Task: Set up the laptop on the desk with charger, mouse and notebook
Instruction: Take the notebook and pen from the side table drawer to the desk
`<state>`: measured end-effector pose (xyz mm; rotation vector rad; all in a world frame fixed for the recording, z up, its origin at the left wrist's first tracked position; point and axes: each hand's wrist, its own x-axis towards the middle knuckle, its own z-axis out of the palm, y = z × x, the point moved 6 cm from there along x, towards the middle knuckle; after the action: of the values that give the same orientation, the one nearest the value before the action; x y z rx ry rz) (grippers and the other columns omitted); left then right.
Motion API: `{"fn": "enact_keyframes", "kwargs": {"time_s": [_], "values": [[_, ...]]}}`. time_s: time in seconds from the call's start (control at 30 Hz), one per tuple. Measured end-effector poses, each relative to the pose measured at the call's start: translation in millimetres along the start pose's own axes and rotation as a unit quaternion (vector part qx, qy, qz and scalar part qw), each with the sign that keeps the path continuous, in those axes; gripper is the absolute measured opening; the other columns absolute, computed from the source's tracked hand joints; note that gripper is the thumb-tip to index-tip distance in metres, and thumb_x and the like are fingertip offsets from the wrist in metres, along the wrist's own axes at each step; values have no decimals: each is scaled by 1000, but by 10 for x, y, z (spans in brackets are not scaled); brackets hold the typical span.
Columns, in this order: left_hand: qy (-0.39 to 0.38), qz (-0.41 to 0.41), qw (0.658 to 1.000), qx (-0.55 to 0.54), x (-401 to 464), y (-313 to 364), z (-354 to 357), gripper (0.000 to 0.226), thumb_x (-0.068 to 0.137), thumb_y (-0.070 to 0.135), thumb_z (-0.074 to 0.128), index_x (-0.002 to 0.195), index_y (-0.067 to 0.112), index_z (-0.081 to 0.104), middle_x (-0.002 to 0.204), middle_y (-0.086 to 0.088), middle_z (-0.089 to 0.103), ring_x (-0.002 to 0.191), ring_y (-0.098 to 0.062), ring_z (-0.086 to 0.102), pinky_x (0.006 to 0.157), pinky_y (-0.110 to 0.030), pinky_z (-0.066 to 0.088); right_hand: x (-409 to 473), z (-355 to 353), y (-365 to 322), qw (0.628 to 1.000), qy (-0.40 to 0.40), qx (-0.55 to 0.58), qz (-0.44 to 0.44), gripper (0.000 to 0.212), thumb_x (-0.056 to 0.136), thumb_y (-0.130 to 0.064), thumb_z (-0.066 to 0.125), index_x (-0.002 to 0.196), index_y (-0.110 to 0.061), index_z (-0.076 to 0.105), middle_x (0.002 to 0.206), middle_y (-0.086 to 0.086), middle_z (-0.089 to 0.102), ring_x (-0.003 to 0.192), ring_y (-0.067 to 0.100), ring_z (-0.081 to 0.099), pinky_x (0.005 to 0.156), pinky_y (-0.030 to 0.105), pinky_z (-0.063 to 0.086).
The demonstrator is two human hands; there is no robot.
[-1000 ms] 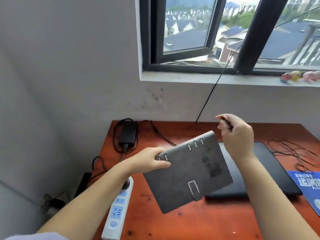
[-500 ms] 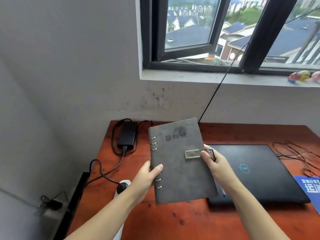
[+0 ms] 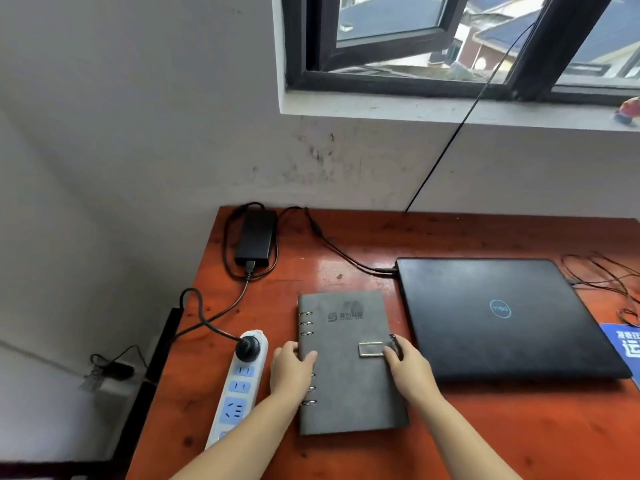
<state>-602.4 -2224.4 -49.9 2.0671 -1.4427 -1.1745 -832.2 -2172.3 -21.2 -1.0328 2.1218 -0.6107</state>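
Note:
A grey ring-bound notebook (image 3: 348, 368) lies flat on the red-brown desk (image 3: 485, 438), just left of a closed black laptop (image 3: 498, 317). My left hand (image 3: 291, 372) grips its ringed left edge. My right hand (image 3: 408, 368) holds its right edge at the metal clasp. The black charger brick (image 3: 256, 239) rests at the desk's back left corner. One of its cables runs to the laptop's left rear corner, the other to a plug in a white power strip (image 3: 237, 386). No mouse is in view.
Thin black wires (image 3: 602, 275) sprawl right of the laptop. A blue pad or card (image 3: 623, 344) lies at the right edge. The power strip hugs the desk's left edge. A black cable (image 3: 450, 140) hangs down from the window behind the desk.
The notebook was held up in the air, then turned cover-up and lowered flat onto the desk left of the laptop. Both hands stayed on its edges.

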Motion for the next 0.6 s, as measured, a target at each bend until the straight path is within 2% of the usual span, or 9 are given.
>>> {"fn": "enact_keyframes", "kwargs": {"time_s": [0.1,0.2,0.3,0.37,0.47,0.6], "values": [[-5,12,999,33,6,39,18,36,83,28,66,112,9,55,112,-12,53,100,-29,56,85,-34,44,7,-1,23,1000,0,-19,9,40,91,-20,53,130,-11,50,129,14,58,118,29,54,97,30,40],[-34,22,999,30,23,43,44,47,85,27,64,127,15,47,118,-12,52,107,-30,54,91,-37,45,-13,-36,-37,999,22,-45,13,41,92,-22,49,132,-12,46,120,20,46,108,38,53,96,36,40],[-53,39,997,39,33,42,42,58,87,28,61,140,21,37,120,-14,50,111,-30,53,97,-36,43,-35,54,-294,996,15,-77,-39,41,93,-12,38,134,-8,42,119,21,41,111,39,44,100,37,32],[-64,61,994,58,0,23,46,64,88,29,59,145,24,31,119,-13,48,111,-29,52,98,-35,42,-76,224,-486,990,-8,-108,-86,39,92,-5,36,130,-4,45,113,19,43,109,36,44,99,33,32],[-87,93,989,79,-105,-42,61,72,89,29,58,149,25,18,118,-9,43,107,-26,51,98,-32,41,-151,499,-695,987,-22,-96,-124,31,92,-2,37,118,-1,54,95,10,40,98,32,48,93,32,38],[-103,125,982,98,-163,-93,62,77,88,30,59,150,24,12,119,-8,41,107,-25,49,97,-31,41,-161,699,-785,988,19,-100,-118,22,93,-10,42,102,-6,62,90,14,48,92,32,50,81,36,44]]}}
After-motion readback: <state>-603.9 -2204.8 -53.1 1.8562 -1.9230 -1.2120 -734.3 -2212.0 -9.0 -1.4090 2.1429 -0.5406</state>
